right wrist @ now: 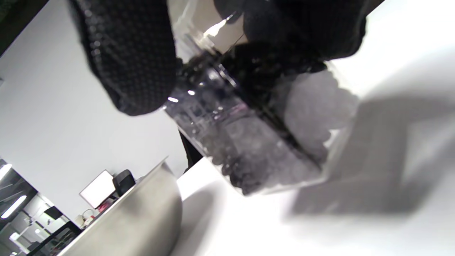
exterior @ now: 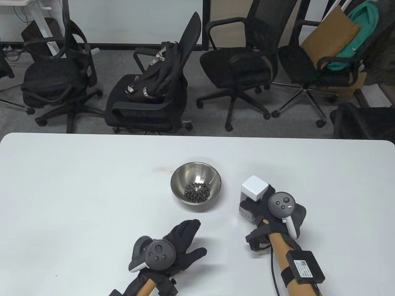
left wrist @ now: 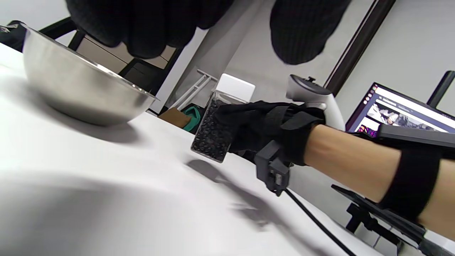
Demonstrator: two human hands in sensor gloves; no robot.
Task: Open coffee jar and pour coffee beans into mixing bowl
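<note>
The right hand (exterior: pixel 271 212) grips the coffee jar (exterior: pixel 251 197), its gloved fingers wrapped around the clear body from the side, and the jar is tilted with its base lifted just off the white bench (exterior: pixel 92 185), as the left wrist view shows by the gap and shadow beneath it. The jar's white square lid (exterior: pixel 253 187) is on, and dark coffee beans (left wrist: pixel 212 131) fill most of the clear body. The jar is held just right of the steel mixing bowl (exterior: pixel 213 180), close to it but not touching. The bowl stands upright on the bench near the middle, with a small heap of beans (exterior: pixel 197 193) lying in its bottom. The left hand (exterior: pixel 176 243) holds nothing: it lies low over the bench in front of the bowl, fingers spread apart and pointing toward the bowl, well short of its rim. Whether the palm touches the bench cannot be told.
</note>
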